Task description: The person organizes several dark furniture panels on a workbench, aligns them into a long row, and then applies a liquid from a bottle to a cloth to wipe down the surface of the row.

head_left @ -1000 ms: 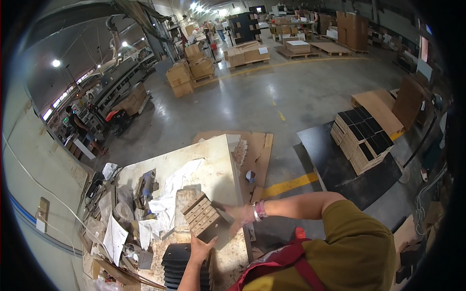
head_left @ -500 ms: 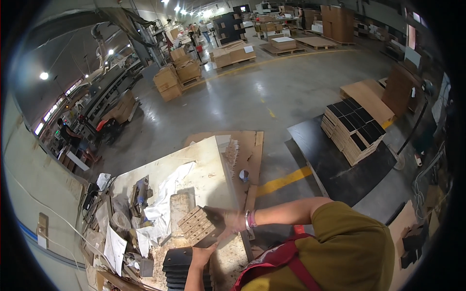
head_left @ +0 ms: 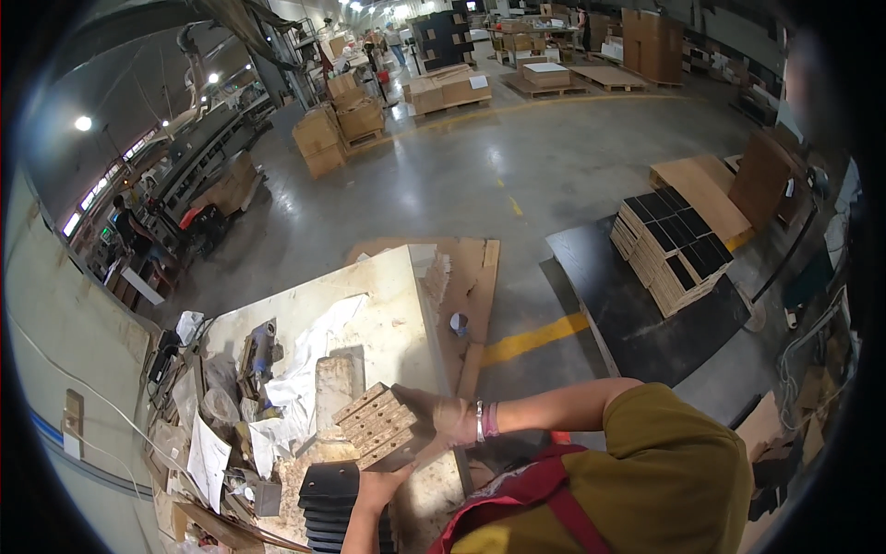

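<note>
A small stack of particleboard pieces (head_left: 377, 427) with rows of drilled holes along the raw edges is tilted over the worktable. My right hand (head_left: 452, 423) is closed on its right end, near the dark face. My left hand (head_left: 383, 484) grips its near lower side, though the fingertips are partly hidden. Just left of my left forearm stands a pile of black-faced panels (head_left: 330, 494). A worn wooden block (head_left: 337, 386) lies beyond the held stack.
The pale worktable (head_left: 388, 277) carries a crumpled white sheet (head_left: 314, 360) and assorted scrap on its left. To the right, a pallet-like black board (head_left: 637, 323) bears stacked black-topped panels (head_left: 669, 245). Flattened cardboard (head_left: 480, 277) lies beyond the table's right edge.
My view has shifted slightly. Both hands keep their grip on the particleboard pieces, which have hardly moved.
</note>
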`<action>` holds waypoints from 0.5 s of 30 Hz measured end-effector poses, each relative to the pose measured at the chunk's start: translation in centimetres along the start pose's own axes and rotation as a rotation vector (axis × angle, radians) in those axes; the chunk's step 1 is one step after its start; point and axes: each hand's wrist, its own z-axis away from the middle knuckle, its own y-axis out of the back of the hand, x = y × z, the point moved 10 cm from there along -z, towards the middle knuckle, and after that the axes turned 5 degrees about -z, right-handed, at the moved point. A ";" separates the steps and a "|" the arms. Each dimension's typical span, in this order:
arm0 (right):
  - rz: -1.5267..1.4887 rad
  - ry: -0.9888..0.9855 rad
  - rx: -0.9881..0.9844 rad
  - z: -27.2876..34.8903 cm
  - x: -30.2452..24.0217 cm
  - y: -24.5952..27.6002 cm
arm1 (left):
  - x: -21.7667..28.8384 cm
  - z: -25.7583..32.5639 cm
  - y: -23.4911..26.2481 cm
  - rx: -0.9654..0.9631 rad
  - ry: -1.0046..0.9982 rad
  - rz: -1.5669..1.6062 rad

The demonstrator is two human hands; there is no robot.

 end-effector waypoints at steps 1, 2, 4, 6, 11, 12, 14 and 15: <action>-0.078 0.013 -0.082 -0.1 0.4 1.2 | -0.4 -0.2 -0.7 -0.015 -0.002 0.008; 0.090 0.136 -0.077 -1.1 0.8 4.3 | -1.2 -0.8 -1.9 -0.038 0.045 0.068; 0.849 0.452 -0.111 -1.4 -0.6 2.2 | -1.4 -0.4 -0.6 0.056 -0.022 0.007; 1.150 0.605 0.004 -1.5 -1.6 3.4 | -1.5 -1.1 -0.3 0.048 -0.026 0.011; 1.147 0.342 0.200 -1.8 -1.8 4.8 | 0.5 -3.0 1.5 -0.063 0.024 0.249; 1.049 0.240 0.264 -0.7 -2.9 4.8 | 1.3 -3.3 1.7 -0.067 0.199 0.495; 0.494 0.303 0.367 0.4 -5.2 6.3 | 2.9 -6.3 4.1 -0.031 0.127 0.101; 0.077 0.517 0.361 1.8 -7.1 7.9 | 5.0 -7.3 4.0 -0.132 0.119 0.311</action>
